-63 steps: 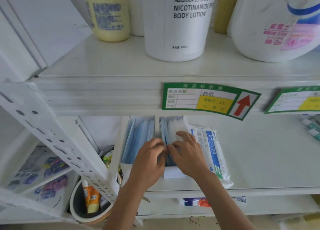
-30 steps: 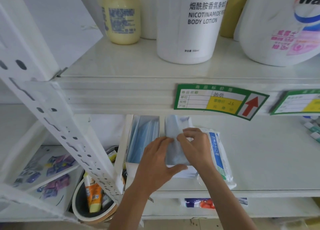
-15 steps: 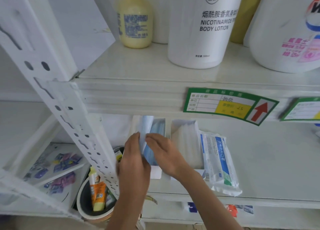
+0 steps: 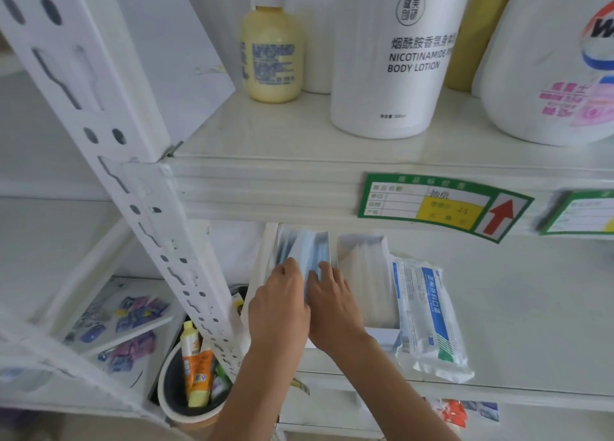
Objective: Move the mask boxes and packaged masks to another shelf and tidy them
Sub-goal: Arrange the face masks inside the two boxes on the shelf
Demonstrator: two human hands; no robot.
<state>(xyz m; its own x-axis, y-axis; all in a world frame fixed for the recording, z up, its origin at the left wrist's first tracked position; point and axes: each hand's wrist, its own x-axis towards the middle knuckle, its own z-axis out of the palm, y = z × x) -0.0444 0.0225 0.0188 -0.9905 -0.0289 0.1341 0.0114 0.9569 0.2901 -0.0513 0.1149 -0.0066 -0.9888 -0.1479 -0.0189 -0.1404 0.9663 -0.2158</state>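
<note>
Two open white mask boxes stand side by side on the middle shelf (image 4: 518, 324). The left box (image 4: 262, 274) holds blue masks (image 4: 309, 248), and the right box (image 4: 362, 274) holds white wrapped masks. Both hands are inside the left box. My left hand (image 4: 279, 304) and my right hand (image 4: 332, 304) press side by side on the blue masks, fingertips pinching the stack between them. A sealed mask pack (image 4: 428, 321) with a blue stripe lies against the right box's right side.
Above, a yellow bottle (image 4: 270, 53), a white body lotion bottle (image 4: 395, 55) and a large detergent jug (image 4: 558, 61) stand on the upper shelf. A perforated white upright (image 4: 143, 208) crosses the left. Below left sits a bucket (image 4: 186, 397) holding tubes. Green price tags (image 4: 442, 204) hang on the shelf edge.
A stack of blue masks went from the right box across to the left box. Both hands now press it down among the masks there. The view has shifted left.
</note>
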